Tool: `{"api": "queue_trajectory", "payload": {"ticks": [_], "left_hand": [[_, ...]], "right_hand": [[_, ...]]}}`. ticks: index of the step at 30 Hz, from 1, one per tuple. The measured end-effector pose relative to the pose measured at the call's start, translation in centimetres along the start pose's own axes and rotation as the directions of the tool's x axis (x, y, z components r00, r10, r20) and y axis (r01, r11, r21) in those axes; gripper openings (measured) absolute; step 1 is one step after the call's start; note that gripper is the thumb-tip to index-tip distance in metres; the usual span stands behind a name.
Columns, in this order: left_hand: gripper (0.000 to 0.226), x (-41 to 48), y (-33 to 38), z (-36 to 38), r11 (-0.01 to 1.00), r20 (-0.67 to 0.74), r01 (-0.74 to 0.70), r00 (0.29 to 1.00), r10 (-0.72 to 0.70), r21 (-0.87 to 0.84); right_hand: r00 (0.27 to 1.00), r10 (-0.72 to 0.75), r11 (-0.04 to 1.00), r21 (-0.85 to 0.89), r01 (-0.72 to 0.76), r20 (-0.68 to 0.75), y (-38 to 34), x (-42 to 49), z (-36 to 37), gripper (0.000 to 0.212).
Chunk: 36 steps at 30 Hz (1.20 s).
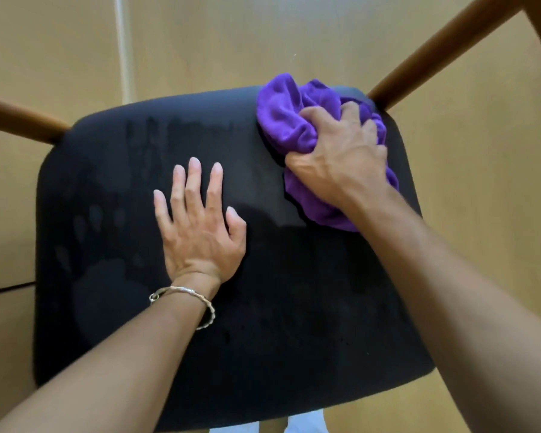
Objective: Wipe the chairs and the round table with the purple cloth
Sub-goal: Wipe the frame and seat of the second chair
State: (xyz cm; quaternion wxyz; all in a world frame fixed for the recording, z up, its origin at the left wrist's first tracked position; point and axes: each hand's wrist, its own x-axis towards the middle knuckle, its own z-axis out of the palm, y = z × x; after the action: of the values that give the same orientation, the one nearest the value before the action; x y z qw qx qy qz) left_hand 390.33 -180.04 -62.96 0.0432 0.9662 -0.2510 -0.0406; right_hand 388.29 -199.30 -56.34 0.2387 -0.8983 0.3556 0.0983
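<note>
Right now the right hand (pixel 341 157) grips a bunched purple microfibre cloth (pixel 297 120) at the far right corner of the black padded chair seat (pixel 278 292), the cloth's length running front to back; the left hand (pixel 200 226) lies flat mid-seat, fingers spread.

right hand (pixel 338 157) gripping purple cloth (pixel 288 120), black chair seat (pixel 294 292)

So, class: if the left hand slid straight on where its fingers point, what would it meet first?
Probably nothing: the left hand lies flat on the black seat, with only bare seat ahead up to its far edge. The purple cloth lies right of that line.
</note>
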Motion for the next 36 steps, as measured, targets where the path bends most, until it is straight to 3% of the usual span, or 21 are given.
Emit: {"api": "queue_trajectory", "payload": {"ticks": [8,12,17,23,29,36], "left_hand": [[0.064,0.0,0.0,0.1,1.0,0.009,0.0,1.0,0.0,0.011],[0.065,0.1,0.0,0.0,1.0,0.028,0.003,1.0,-0.003,0.013],[0.065,0.1,0.1,0.1,1.0,0.047,-0.001,0.999,0.0,0.021],[0.066,0.4,0.2,0.0,0.999,0.003,0.039,0.999,-0.04,0.032],[0.066,0.4,0.5,-0.2,0.994,0.047,0.081,0.995,-0.085,0.066],[0.067,0.4,0.7,-0.4,0.992,0.046,0.086,0.995,-0.091,0.097]], "right_hand": [[0.981,-0.047,0.998,-0.051,0.038,-0.19,0.7,-0.4,1.6,0.052],[0.977,-0.084,0.99,-0.124,0.06,-0.197,0.6,-0.4,1.9,0.053],[0.931,-0.337,0.911,-0.297,0.286,-0.137,0.9,0.1,2.3,0.057],[0.847,-0.524,0.828,-0.288,0.48,-0.093,1.5,0.7,2.0,0.057],[0.893,-0.45,0.875,-0.201,0.44,-0.008,1.1,0.8,1.6,0.051],[0.903,-0.429,0.893,-0.164,0.42,-0.021,0.9,0.8,2.1,0.049]]}}
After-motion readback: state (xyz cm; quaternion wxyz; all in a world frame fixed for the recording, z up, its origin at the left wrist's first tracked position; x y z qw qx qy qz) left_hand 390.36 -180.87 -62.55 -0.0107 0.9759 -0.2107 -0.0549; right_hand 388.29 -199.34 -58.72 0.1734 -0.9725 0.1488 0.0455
